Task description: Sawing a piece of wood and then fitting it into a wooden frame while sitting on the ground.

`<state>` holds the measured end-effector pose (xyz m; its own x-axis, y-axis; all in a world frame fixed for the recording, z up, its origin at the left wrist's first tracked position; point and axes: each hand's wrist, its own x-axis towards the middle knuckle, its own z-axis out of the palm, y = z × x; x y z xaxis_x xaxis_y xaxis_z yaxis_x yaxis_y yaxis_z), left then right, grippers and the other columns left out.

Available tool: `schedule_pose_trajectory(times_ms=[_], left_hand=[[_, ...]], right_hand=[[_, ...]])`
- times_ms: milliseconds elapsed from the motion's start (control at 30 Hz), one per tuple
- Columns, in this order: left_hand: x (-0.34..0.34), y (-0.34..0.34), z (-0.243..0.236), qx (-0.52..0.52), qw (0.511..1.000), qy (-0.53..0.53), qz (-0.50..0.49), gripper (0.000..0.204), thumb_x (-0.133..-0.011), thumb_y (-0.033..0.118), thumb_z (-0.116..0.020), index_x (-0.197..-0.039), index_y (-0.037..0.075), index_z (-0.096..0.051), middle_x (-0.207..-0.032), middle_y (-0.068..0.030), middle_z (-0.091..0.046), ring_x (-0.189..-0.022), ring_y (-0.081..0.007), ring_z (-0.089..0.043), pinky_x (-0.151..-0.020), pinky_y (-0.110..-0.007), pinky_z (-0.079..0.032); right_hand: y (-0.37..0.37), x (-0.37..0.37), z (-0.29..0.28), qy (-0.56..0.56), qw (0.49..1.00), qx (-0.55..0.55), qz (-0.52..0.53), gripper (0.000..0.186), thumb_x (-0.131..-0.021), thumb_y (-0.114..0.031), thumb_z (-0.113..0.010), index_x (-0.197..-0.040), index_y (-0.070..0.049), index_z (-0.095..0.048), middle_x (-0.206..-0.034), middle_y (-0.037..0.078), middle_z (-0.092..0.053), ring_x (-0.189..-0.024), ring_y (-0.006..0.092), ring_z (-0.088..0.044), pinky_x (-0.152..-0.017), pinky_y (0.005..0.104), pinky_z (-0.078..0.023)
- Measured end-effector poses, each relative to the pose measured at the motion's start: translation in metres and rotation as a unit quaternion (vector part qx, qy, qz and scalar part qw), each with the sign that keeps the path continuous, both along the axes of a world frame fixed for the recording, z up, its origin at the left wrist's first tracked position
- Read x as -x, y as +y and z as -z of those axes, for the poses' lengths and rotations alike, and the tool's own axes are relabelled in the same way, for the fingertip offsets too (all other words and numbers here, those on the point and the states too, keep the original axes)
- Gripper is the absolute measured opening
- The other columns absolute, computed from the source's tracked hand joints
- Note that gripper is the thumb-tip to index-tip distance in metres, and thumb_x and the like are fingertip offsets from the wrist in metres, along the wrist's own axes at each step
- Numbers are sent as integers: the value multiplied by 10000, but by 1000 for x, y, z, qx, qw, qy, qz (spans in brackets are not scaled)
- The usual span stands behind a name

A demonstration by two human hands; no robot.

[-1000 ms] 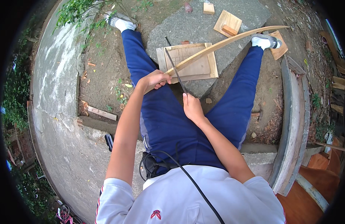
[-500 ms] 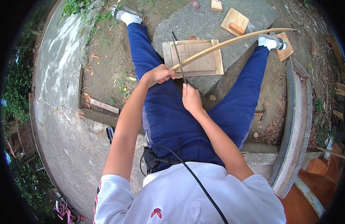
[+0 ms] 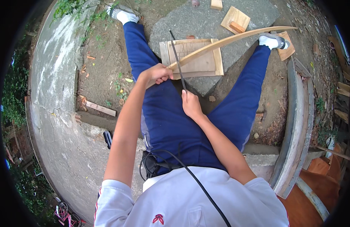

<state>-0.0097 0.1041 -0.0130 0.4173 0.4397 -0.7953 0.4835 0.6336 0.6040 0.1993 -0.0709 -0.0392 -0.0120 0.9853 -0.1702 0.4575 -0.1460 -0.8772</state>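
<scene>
My left hand (image 3: pixel 159 74) is closed round the near end of a long, curved pale wooden strip (image 3: pixel 212 46), above my left thigh. The strip arcs up to the right, over a shallow wooden frame (image 3: pixel 219 68) on a grey stone slab. My right hand (image 3: pixel 189 101), between my thighs, grips the lower end of a thin dark metal rod (image 3: pixel 177 60), perhaps a file or blade. The rod points up and away, crossing the strip just right of my left hand.
A wooden board (image 3: pixel 232 17) with a small block, another block (image 3: pixel 216 4), concrete paving (image 3: pixel 53 132) at left, a short plank (image 3: pixel 101 108), a board (image 3: pixel 284 39) by my right foot, and a long weathered beam (image 3: pixel 294 136) at right.
My right hand has moved slightly up and left with the rod, drawing it along across the strip. My left hand keeps its grip; the view has shifted a little.
</scene>
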Motion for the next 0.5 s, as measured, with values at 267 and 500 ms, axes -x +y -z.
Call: schedule_pose_trajectory(times_ms=[267, 500], left_hand=[[-3, -2, -2, -24, 1000, 12, 4, 136, -876, 162, -776, -923, 37, -751, -628, 28, -523, -491, -87, -426, -452, -299, -327], [-3, -9, 0, -77, 997, 33, 0, 180, -873, 188, -790, -931, 19, -774, -651, 13, -551, -515, -94, -467, -474, -307, -358]], right_hand=[[12, -17, -7, 421, 837, 349, 18, 519, -1190, -405, -430, -754, -127, -477, -619, -33, -475, -431, 94, -406, -423, 321, -329], [20, -19, -10, -29, 1000, 6, -7, 489, -1162, -341, -468, -847, 9, -599, -701, 220, -637, -648, 429, -646, -644, 506, -482]])
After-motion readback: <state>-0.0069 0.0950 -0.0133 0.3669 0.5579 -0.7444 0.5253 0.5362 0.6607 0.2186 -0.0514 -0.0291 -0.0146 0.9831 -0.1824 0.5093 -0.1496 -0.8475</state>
